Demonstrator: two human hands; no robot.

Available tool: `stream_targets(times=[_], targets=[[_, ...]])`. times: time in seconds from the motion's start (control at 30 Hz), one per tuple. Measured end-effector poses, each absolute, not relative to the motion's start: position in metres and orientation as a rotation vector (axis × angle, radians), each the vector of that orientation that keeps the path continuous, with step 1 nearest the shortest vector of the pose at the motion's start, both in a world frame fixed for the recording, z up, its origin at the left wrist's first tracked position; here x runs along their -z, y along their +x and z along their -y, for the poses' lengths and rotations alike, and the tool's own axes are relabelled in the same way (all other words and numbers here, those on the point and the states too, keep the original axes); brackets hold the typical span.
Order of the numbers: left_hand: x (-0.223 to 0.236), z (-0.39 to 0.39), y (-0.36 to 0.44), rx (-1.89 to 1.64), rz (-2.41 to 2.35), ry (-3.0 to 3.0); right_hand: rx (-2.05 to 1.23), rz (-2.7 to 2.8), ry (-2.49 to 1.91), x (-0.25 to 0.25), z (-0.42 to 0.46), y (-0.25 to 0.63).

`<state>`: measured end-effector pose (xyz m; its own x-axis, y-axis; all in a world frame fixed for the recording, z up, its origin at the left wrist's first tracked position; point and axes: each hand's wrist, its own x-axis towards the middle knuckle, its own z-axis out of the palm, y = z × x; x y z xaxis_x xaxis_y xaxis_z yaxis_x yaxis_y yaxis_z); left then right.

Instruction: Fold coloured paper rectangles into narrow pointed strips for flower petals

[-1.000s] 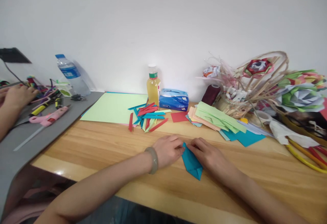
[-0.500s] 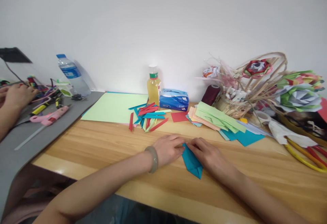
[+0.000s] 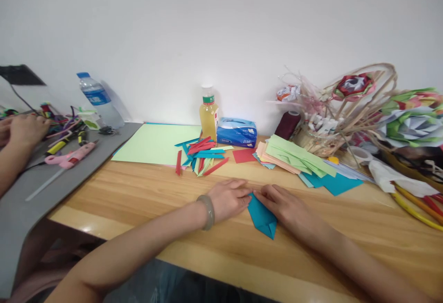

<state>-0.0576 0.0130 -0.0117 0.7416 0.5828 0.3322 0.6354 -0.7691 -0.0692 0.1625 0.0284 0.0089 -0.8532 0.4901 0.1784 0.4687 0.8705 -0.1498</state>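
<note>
A folded blue paper (image 3: 263, 217) lies on the wooden table, narrow at its far tip and creased near its close end. My left hand (image 3: 230, 198), a bangle at its wrist, is closed with its fingertips on the far tip of the paper. My right hand (image 3: 284, 204) has its fingers curled and pinches the paper's upper right edge, the thumb side near that tip. The exact grip of the fingertips is partly hidden. Beyond the hands lies a heap of red, blue and green folded paper strips (image 3: 204, 153).
Stacked paper slips (image 3: 297, 155) lie at the right, near paper flowers (image 3: 411, 123) and a thread spool (image 3: 288, 125). Behind are a juice bottle (image 3: 208, 118), a tissue pack (image 3: 237, 132) and green sheets (image 3: 159, 141). Left, a co-worker's hand (image 3: 27, 132) is near a pink glue gun (image 3: 72, 155).
The view has shifted slightly. Both hands stay at the far tip of the blue paper, with little visible movement.
</note>
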Motion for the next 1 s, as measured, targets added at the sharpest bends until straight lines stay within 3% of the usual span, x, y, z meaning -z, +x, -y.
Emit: stream_targets(times=[0.4, 0.63, 0.9, 1.0], targets=[[0.007, -0.007, -0.058, 0.537, 0.97, -2.714, -0.061, 2.705, -0.806, -0.031, -0.028, 0.181], [-0.004, -0.001, -0.053, 0.597, 1.034, -2.681, -0.539, 2.857, -0.777, -0.05, -0.016, 0.169], [-0.012, -0.008, -0.064, 0.859, 1.248, -3.028, -0.291, 2.86, -0.803, -0.046, -0.033, 0.182], [-0.01, -0.012, -0.063, 0.768, 1.081, -3.028, -0.245, 2.861, -0.717, -0.041, -0.04, 0.188]])
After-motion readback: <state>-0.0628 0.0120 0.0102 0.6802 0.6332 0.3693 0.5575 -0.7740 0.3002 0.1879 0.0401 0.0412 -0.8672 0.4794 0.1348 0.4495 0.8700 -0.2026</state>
